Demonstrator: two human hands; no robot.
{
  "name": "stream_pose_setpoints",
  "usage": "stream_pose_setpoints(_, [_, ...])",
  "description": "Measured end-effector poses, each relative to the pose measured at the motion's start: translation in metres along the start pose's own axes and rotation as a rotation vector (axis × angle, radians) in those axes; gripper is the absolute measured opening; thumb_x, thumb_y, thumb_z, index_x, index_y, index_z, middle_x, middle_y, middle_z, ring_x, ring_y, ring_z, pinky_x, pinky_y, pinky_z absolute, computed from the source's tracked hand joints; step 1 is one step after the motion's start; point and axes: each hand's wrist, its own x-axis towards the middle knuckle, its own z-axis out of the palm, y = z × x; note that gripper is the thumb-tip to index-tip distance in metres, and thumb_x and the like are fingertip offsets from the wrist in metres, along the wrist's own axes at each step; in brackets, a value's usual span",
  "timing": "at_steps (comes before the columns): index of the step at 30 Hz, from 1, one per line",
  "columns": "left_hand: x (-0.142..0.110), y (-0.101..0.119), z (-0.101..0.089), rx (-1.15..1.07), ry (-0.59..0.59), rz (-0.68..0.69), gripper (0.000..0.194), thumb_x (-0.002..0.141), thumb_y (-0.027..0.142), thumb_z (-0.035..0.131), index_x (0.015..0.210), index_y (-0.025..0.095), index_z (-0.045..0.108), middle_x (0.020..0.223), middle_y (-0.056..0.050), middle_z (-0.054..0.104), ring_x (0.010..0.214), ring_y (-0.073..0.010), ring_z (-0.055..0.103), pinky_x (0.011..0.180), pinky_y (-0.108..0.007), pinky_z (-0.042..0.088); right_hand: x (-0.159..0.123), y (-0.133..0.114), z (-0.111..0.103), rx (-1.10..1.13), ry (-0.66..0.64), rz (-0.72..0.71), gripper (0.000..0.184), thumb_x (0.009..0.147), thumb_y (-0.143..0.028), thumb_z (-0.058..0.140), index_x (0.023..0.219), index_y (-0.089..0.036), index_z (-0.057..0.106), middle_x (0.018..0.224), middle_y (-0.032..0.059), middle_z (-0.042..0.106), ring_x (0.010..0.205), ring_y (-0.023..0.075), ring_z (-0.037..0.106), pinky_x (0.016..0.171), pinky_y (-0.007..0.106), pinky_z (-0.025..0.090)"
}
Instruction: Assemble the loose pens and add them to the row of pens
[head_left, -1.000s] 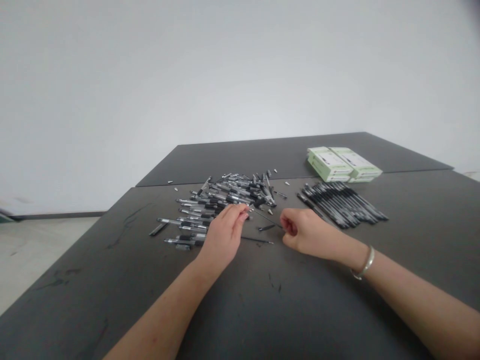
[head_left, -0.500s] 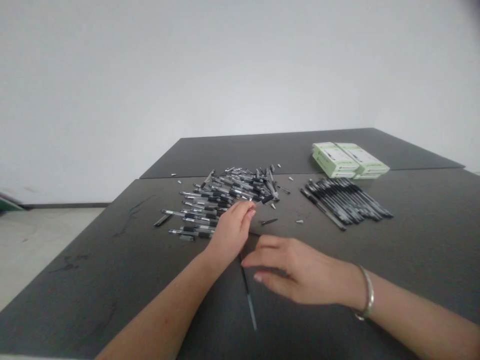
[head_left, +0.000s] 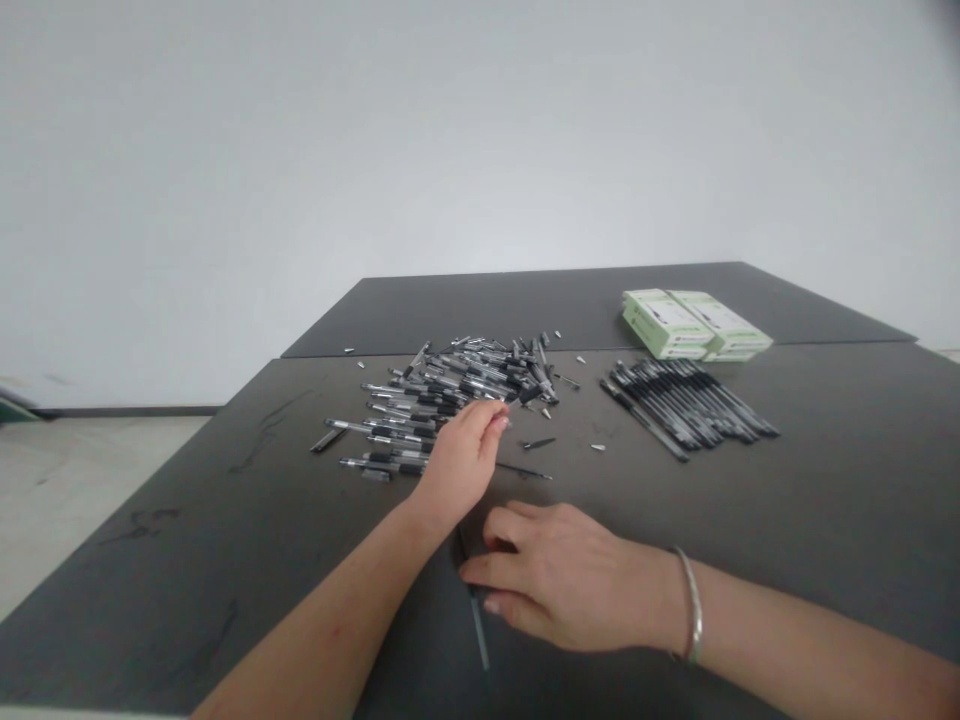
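Observation:
My left hand (head_left: 463, 455) is closed in a pinch above the front of a heap of pens (head_left: 480, 370). From its fingertips sticks out what looks like a pen barrel with a black grip (head_left: 529, 394); the rest is hidden by the fingers. Lower down, my right hand (head_left: 559, 575) has its fingers bent and apart. Its index fingertip touches a slim dark pen with a clear end (head_left: 480, 630) lying on the table (head_left: 300, 590). A thin dark refill (head_left: 529, 471) lies just right of my left wrist.
Several pens lie in a slanted row (head_left: 686, 405) on the right. Green-and-white boxes (head_left: 694, 325) stand behind them. Small silver pen tips (head_left: 598, 447) and a short dark piece (head_left: 538, 443) are scattered near the heap. A white wall (head_left: 480, 130) rises beyond the table.
My right hand has moved left and nearer to me, and the slim pen under its fingertip has shifted left too. The thin refill now shows more. My left hand has barely moved.

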Motion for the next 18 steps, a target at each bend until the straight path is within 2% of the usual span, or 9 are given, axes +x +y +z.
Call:
stream_pose_setpoints(3, [0.000, -0.001, 0.000, -0.001, -0.001, -0.002, 0.017, 0.092, 0.019, 0.046, 0.101, 0.018, 0.060, 0.100, -0.005, 0.068, 0.093, -0.0170, 0.063, 0.083, -0.030, 0.048, 0.001, 0.000, 0.000, -0.019, 0.010, 0.032, 0.029, 0.095, -0.037, 0.040, 0.107, -0.022, 0.062, 0.099, 0.0050, 0.058, 0.087, 0.0180, 0.054, 0.073, 0.030, 0.043])
stream_pose_setpoints(8, [0.000, -0.001, 0.000, -0.001, 0.001, -0.021, 0.018, 0.092, 0.019, 0.045, 0.102, 0.019, 0.060, 0.101, -0.005, 0.068, 0.093, -0.0171, 0.063, 0.084, -0.031, 0.049, -0.002, 0.014, -0.003, -0.062, 0.056, 0.181, 0.017, 0.090, -0.026, 0.046, 0.095, -0.017, 0.060, 0.098, 0.0072, 0.058, 0.090, 0.0190, 0.055, 0.076, 0.030, 0.043])
stream_pose_setpoints(11, [0.000, -0.001, -0.001, -0.005, -0.005, -0.016, 0.018, 0.092, 0.018, 0.046, 0.102, 0.018, 0.060, 0.101, -0.005, 0.068, 0.094, -0.0168, 0.063, 0.085, -0.030, 0.049, -0.008, 0.025, -0.008, -0.092, 0.066, 0.286, 0.013, 0.084, -0.018, 0.049, 0.092, -0.017, 0.060, 0.095, 0.0075, 0.059, 0.081, 0.0178, 0.056, 0.069, 0.028, 0.042])
stream_pose_setpoints(14, [0.000, -0.001, -0.002, -0.002, -0.009, -0.012, 0.017, 0.091, 0.018, 0.047, 0.101, 0.018, 0.061, 0.100, -0.005, 0.068, 0.092, -0.0165, 0.063, 0.084, -0.029, 0.048, -0.014, 0.034, -0.014, -0.157, 0.087, 0.377, 0.017, 0.079, -0.011, 0.048, 0.092, -0.017, 0.059, 0.091, 0.0068, 0.061, 0.075, 0.0178, 0.058, 0.063, 0.028, 0.039])
stream_pose_setpoints(18, [0.000, -0.001, -0.002, 0.011, -0.027, -0.019, 0.017, 0.092, 0.019, 0.047, 0.102, 0.018, 0.061, 0.100, -0.005, 0.067, 0.093, -0.0169, 0.063, 0.084, -0.030, 0.048, -0.018, 0.040, -0.017, -0.239, 0.089, 0.477, 0.018, 0.076, -0.008, 0.048, 0.089, -0.016, 0.058, 0.083, 0.0072, 0.063, 0.071, 0.0196, 0.061, 0.058, 0.029, 0.034])
